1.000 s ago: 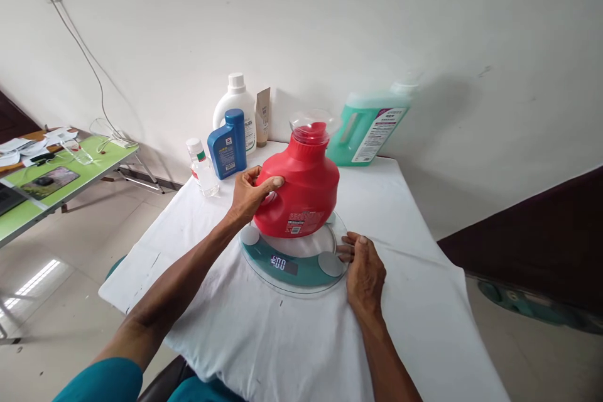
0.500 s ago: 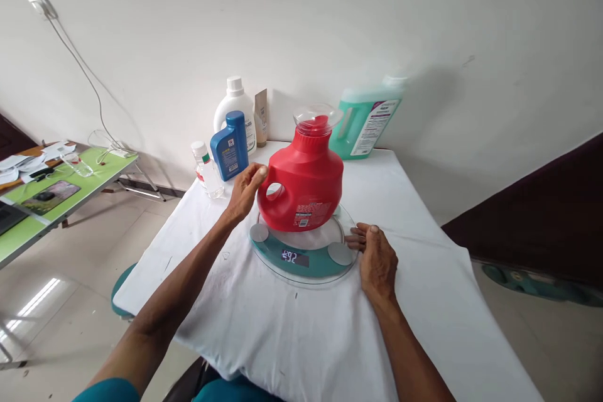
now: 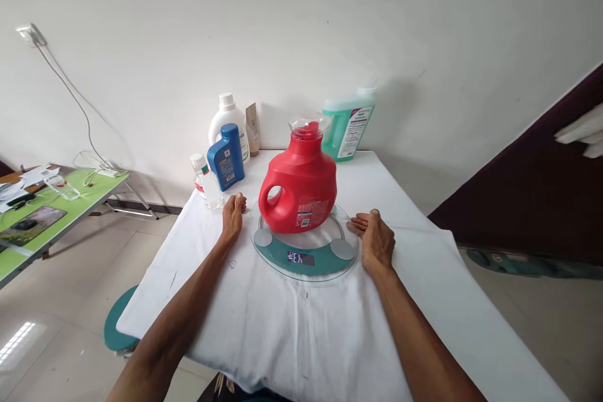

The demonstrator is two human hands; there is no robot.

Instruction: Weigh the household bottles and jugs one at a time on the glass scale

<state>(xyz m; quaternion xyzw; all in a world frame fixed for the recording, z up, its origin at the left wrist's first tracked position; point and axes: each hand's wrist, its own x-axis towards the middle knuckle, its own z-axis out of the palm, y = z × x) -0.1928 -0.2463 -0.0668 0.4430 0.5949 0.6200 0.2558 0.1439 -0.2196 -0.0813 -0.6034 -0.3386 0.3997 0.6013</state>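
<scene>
A red jug [image 3: 299, 187] with a clear cap stands upright on a round glass scale [image 3: 305, 256] whose display is lit. My left hand [image 3: 233, 215] rests flat on the white cloth just left of the scale, holding nothing. My right hand [image 3: 374, 239] lies flat on the cloth at the scale's right rim, also holding nothing. Neither hand touches the jug.
Against the wall behind stand a blue bottle [image 3: 226, 158], a white bottle [image 3: 228, 118], a small clear bottle [image 3: 205, 181], a tan tube [image 3: 252, 129] and a green jug [image 3: 347, 124]. A green side table [image 3: 56, 207] with papers is at the left; a teal stool [image 3: 117, 326] is below.
My left hand let go of the red jug's handle and dropped onto the cloth. The jug now stands alone on the scale. My right hand stayed beside the scale.
</scene>
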